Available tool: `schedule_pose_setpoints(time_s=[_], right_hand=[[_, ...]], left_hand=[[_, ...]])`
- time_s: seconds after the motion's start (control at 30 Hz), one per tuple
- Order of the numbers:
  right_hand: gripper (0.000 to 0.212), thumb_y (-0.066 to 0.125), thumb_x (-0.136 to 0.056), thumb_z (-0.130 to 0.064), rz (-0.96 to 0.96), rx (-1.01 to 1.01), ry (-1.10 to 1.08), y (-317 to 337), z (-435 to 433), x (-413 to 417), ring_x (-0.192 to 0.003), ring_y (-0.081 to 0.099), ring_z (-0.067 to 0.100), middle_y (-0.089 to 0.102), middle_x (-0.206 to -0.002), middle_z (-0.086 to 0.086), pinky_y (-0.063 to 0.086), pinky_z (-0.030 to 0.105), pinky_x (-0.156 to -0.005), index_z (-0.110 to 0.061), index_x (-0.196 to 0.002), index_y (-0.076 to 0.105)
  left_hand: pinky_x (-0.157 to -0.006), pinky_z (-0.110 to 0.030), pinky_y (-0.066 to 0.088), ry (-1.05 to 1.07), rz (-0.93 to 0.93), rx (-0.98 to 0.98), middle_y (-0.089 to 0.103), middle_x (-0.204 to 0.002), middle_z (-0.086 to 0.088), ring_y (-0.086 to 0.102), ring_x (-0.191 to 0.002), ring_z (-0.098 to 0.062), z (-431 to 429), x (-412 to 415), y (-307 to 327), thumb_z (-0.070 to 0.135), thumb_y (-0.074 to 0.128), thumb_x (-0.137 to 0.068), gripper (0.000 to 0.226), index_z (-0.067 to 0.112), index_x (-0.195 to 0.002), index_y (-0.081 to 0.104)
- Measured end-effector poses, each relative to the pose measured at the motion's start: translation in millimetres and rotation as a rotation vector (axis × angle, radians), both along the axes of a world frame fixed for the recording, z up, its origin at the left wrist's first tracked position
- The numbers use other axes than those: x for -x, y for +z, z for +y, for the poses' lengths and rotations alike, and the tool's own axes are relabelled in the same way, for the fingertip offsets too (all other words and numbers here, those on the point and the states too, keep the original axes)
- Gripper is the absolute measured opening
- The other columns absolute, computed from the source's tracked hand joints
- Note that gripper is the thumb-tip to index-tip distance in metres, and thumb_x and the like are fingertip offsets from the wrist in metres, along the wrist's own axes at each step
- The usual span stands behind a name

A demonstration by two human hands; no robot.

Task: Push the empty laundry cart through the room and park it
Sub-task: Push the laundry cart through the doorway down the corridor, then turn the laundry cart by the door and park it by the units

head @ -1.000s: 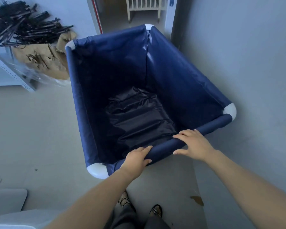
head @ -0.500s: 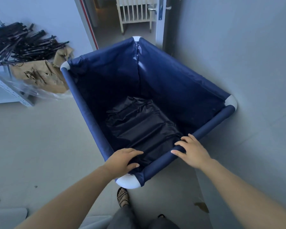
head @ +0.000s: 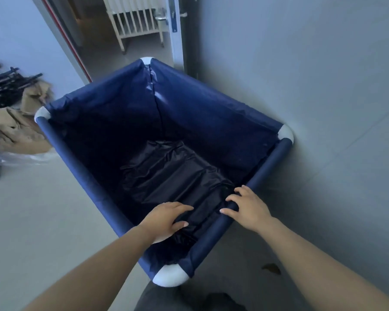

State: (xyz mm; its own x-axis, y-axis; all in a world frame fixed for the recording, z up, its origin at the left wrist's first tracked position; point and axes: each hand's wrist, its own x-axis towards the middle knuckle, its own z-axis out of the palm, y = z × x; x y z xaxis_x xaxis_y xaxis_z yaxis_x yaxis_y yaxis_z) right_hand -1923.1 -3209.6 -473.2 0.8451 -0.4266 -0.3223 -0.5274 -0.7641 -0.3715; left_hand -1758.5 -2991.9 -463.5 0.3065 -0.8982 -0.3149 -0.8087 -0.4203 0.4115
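The empty laundry cart (head: 200,104) stands by the wall (head: 323,86), close to the door (head: 174,41). The right hand (head: 248,206) grips its rail. The left hand (head: 164,219) lies loose inside. A one-hand push may swing it into the wall.

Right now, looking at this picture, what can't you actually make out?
Head view only:
- Wheels of the laundry cart: hidden under its blue fabric sides.
- The left hand: its back covers the rail, so its grip is unclear.
- The black rods: blurred, cut off by the left edge.
- The white slatted frame past the doorway: top cut off by the upper edge.
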Motion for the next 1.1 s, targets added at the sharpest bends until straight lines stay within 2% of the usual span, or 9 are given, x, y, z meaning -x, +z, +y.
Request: schedule_pose_setpoints(time_s=[0.3,0.53,0.7,0.8,1.0,1.1], right_hand=[[0.048,0.050,-0.088,-0.056,-0.004,0.079,-0.211,6,35,-16,-0.139,0.026,0.019,0.038,-0.145,0.004,0.033,0.038,-0.109,-0.025,-0.124,0.055],[0.044,0.050,-0.090,-0.053,-0.089,0.076,-0.276,-5,54,-10,-0.143,0.020,0.019,0.039,-0.145,0.003,0.032,0.037,-0.110,-0.023,-0.121,0.058],[0.042,0.051,-0.090,-0.050,-0.125,0.062,-0.372,-2,66,-15,-0.141,0.023,0.018,0.041,-0.144,0.003,0.035,0.036,-0.107,-0.021,-0.119,0.058],[0.041,0.049,-0.091,-0.049,-0.099,0.073,-0.430,-3,76,-22,-0.144,0.017,0.019,0.039,-0.145,0.003,0.035,0.036,-0.108,-0.021,-0.121,0.057],[0.038,0.048,-0.091,-0.050,-0.062,0.156,-0.607,-19,130,-40,-0.147,0.009,0.017,0.037,-0.149,0.001,0.035,0.039,-0.107,-0.025,-0.118,0.059],[0.037,0.047,-0.091,-0.050,-0.007,0.193,-0.727,-27,166,-63,-0.147,0.007,0.017,0.036,-0.149,-0.002,0.024,0.045,-0.112,-0.028,-0.118,0.058]], left_hand=[[-0.109,-0.024,0.033,-0.248,0.083,0.121,0.046,-0.141,0.011,0.041,-0.129,-0.007,-45,-60,-4,0.044,0.045,-0.095,0.048,0.033,-0.141,0.035],[-0.106,-0.024,0.035,-0.311,0.087,0.069,0.047,-0.140,0.011,0.044,-0.126,-0.009,-47,-72,-10,0.046,0.044,-0.095,0.047,0.033,-0.140,0.037],[-0.103,-0.026,0.039,-0.379,0.072,-0.010,0.046,-0.140,0.011,0.045,-0.123,-0.010,-41,-81,-9,0.047,0.043,-0.095,0.047,0.035,-0.140,0.035],[-0.103,-0.026,0.039,-0.408,0.069,-0.009,0.045,-0.140,0.012,0.046,-0.123,-0.009,-39,-98,-10,0.049,0.042,-0.095,0.047,0.035,-0.139,0.035],[-0.104,-0.030,0.039,-0.615,0.036,-0.060,0.048,-0.137,0.012,0.046,-0.123,-0.009,-24,-154,-24,0.055,0.038,-0.094,0.048,0.037,-0.138,0.036],[-0.102,-0.028,0.040,-0.748,0.030,-0.067,0.049,-0.135,0.011,0.049,-0.119,-0.009,-12,-189,-29,0.056,0.038,-0.093,0.049,0.035,-0.137,0.038]])
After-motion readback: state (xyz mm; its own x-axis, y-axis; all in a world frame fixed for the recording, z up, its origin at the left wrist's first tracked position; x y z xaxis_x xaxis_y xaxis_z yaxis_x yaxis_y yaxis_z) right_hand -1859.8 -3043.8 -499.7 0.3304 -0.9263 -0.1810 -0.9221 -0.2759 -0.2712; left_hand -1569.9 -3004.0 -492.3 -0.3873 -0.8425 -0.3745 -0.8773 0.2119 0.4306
